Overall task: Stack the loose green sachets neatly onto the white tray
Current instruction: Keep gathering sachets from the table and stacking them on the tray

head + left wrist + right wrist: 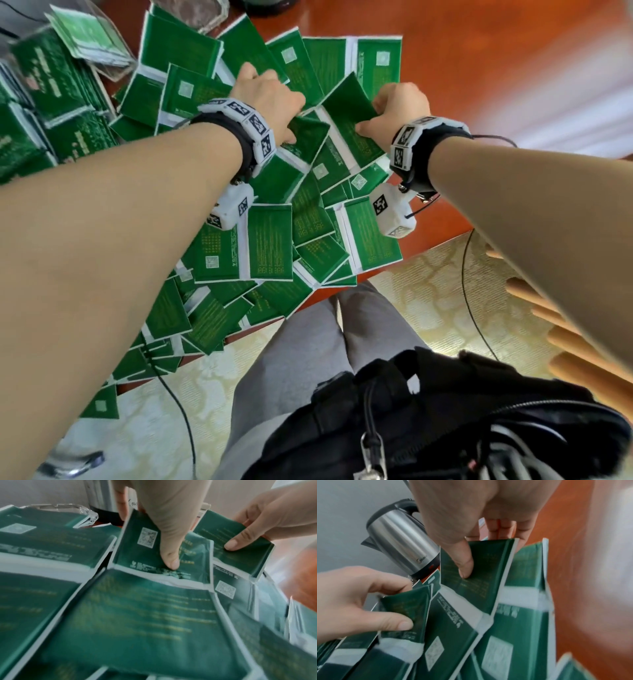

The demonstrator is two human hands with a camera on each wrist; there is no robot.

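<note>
From the head view, our left hand point(270, 99) and right hand point(399, 109) each pinch a green sachet point(346, 102) atop the pile. On the wrist views, thumbs clamp flat, bendy, likely slippery packets point(154, 547) near the kettle point(402, 540); we'd grip edges. No white tray is visible.
</note>
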